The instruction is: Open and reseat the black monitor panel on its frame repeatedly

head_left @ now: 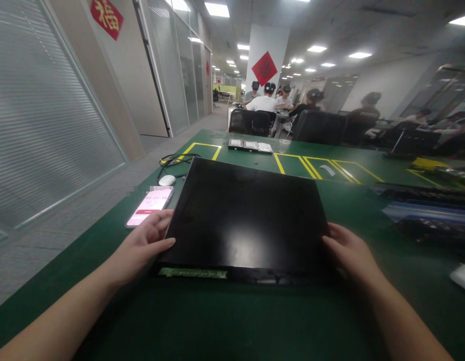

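A large black flat display panel (243, 215) lies on the green table mat (232, 321) in front of me, with a thin green circuit strip (192, 273) along its near edge. My left hand (145, 243) grips the panel's near-left edge, thumb on top. On the near-right corner, my right hand (348, 250) rests with its fingers against the panel's side.
A phone with a pink lit screen (150, 205) lies just left of the panel, a white mouse (166, 180) and black cables (175, 160) beyond it. Trays (250, 145) and a clear cup (284, 146) sit farther back. Dark parts lie at right (424, 210). Several people sit at a far table.
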The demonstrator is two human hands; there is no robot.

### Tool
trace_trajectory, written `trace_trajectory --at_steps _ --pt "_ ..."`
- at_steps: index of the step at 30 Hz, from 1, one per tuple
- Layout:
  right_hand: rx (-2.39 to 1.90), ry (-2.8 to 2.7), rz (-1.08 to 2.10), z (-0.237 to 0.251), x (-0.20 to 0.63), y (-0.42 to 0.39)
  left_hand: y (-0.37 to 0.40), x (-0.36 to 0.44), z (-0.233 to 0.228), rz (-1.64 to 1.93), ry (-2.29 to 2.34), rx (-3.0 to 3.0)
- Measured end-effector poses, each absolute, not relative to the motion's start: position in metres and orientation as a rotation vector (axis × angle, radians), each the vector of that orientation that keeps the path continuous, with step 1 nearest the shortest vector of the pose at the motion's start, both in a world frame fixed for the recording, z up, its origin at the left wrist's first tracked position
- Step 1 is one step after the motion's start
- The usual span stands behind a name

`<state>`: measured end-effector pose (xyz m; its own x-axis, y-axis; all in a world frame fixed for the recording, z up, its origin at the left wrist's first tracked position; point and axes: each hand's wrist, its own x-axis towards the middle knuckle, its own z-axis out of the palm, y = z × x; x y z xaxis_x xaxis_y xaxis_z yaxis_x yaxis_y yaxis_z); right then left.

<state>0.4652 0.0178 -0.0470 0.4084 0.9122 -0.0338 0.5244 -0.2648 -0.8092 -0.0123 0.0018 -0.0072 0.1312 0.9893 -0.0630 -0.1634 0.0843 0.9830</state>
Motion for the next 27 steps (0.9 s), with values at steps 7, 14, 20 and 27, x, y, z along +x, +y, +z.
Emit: trace_trajectory --at_steps 7,14,20,27 --pt "-1.800 -1.045 0.861 -0.031 0.454 0.011 0.007 -0.021 -0.018 1.082 1.038 1.180" --pt "-1.603 -1.049 0.874 -0.039 0.450 0.013 0.008 -0.026 -0.024 1.049 1.030 1.233" --pt "-1.396 -0.932 0.923 -0.046 0.445 0.017 0.008 -0.020 -0.018 1.062 1.060 1.252" --pt "-1.341 -0.948 0.930 -0.052 0.447 0.020 0.009 -0.020 -0.023 1.084 1.101 1.222"
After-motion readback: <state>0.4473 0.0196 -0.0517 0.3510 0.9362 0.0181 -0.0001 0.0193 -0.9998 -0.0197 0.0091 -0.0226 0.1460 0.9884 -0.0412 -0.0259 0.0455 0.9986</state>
